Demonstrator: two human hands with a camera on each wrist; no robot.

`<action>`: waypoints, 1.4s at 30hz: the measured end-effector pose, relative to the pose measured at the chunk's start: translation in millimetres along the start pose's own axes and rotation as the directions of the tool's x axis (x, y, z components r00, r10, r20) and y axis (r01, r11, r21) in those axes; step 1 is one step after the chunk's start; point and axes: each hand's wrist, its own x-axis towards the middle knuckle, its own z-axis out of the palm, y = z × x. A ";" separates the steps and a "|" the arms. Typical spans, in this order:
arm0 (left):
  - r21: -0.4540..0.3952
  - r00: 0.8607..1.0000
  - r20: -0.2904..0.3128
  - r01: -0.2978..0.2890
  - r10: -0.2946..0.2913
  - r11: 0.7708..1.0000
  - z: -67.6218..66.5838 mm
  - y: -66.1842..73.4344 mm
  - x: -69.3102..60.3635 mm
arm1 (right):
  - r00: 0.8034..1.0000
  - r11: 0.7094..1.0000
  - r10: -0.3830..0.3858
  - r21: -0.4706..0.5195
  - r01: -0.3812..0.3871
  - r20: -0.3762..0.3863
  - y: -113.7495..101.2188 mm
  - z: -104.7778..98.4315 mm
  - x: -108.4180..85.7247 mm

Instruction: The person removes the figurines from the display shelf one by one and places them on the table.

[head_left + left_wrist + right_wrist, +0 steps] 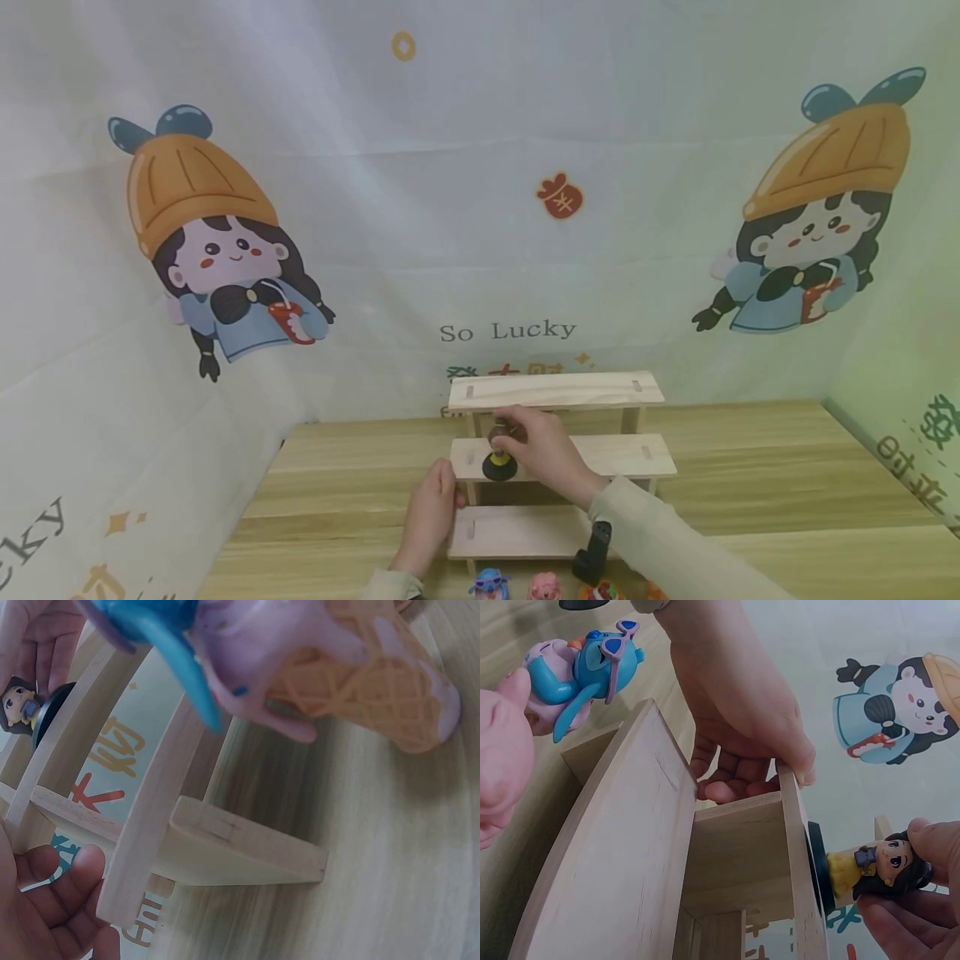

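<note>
A small dark-haired figurine [889,859] in a yellow dress has a round black base [499,467]. Its base sits against the left part of the middle board [615,455] of a three-tier wooden shelf. My right hand [546,457] pinches the figurine by its head from above. At the shelf's left end, my left hand [429,515] grips the edge of the middle board. The right wrist view shows those fingers [739,776] curled beneath the board, beside the upright.
In front of the shelf stand a blue figurine with sunglasses [491,583], a pink figurine [543,586] and an orange figure [602,591], partly cut off. A printed cloth [480,225] hangs behind the wooden table [750,467].
</note>
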 end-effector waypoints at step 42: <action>0.021 1.000 0.011 -0.003 0.003 1.000 -1.1 1.2 -1.5 | 0.980 0.987 -0.160 0.055 0.154 0.119 -36.3 -29.6 -42.1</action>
